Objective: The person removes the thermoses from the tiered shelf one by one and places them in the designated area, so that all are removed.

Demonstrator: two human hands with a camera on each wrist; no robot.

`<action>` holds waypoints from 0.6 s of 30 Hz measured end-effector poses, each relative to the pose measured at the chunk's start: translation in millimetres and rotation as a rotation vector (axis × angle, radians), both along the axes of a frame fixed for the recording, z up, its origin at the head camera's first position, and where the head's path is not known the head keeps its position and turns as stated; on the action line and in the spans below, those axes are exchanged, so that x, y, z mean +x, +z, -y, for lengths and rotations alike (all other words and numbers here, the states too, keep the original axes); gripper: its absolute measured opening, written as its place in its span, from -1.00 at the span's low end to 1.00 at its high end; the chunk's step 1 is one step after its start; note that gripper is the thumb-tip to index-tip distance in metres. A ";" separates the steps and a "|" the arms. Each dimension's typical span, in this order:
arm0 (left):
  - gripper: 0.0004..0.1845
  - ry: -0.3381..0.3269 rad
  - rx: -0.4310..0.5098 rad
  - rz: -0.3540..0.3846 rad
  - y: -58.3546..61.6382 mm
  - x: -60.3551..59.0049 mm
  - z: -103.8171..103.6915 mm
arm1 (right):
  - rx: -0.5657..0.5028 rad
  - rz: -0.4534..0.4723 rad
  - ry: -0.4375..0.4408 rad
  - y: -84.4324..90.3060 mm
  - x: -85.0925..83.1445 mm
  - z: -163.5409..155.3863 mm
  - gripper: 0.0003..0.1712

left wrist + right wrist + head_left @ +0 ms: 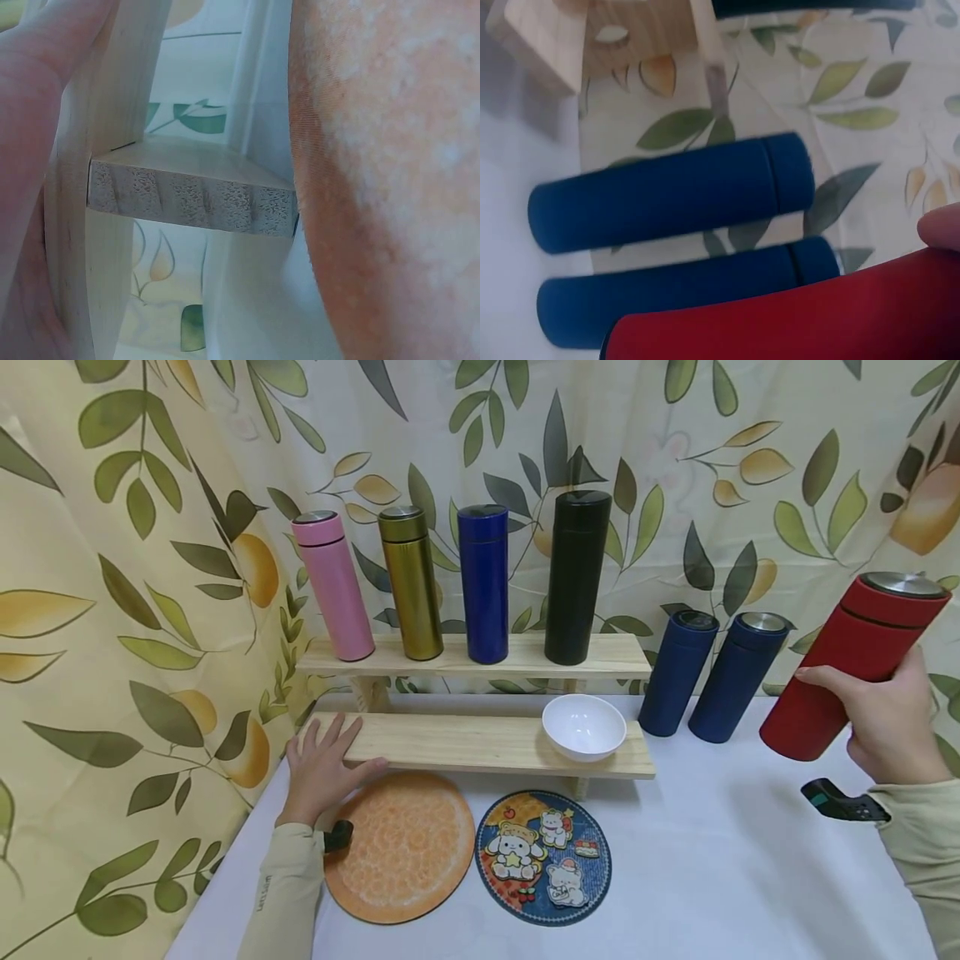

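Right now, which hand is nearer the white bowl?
Left. The left hand rests on the lower shelf that bears the white bowl; the right hand holds the red flask farther off.

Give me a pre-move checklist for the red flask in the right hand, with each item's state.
1. Grip: right hand holds the red flask around its middle, off the table: ok.
2. Lid: silver top in place on the flask; whether it is tight: cannot tell.
3. Neighbours: the two dark blue flasks stand close beside the red one, apart from it: ok, but tight.
4. Upper shelf: bare wood right of the black flask: ok.
5. Lower shelf: left hand rests flat on its left end, white bowl on its right: ok.
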State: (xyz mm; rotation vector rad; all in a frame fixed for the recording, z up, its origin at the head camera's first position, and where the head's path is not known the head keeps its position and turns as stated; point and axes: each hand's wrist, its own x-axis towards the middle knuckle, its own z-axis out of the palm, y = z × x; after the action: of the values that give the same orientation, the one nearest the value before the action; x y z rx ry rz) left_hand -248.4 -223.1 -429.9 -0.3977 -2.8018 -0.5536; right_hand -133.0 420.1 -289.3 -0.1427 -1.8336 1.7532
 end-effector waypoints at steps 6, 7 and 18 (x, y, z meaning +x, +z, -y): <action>0.06 0.005 -0.003 0.001 1.6 0.3 -0.6 | 0.037 0.081 -0.046 -4.8 -5.9 -12.5 -0.07; 0.06 0.006 -0.006 0.002 1.9 0.1 -0.5 | 0.032 0.094 -0.051 -5.4 -7.2 -14.4 -0.07; 0.07 0.013 -0.012 0.008 1.3 -1.1 0.1 | 0.247 0.307 -0.159 -16.0 -29.0 -38.1 -0.09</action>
State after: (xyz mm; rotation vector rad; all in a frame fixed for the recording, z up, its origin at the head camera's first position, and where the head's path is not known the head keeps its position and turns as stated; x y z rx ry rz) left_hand -249.5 -223.2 -428.7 -0.3801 -2.8142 -0.5370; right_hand -162.0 458.2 -305.4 -0.4678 -2.1739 1.4440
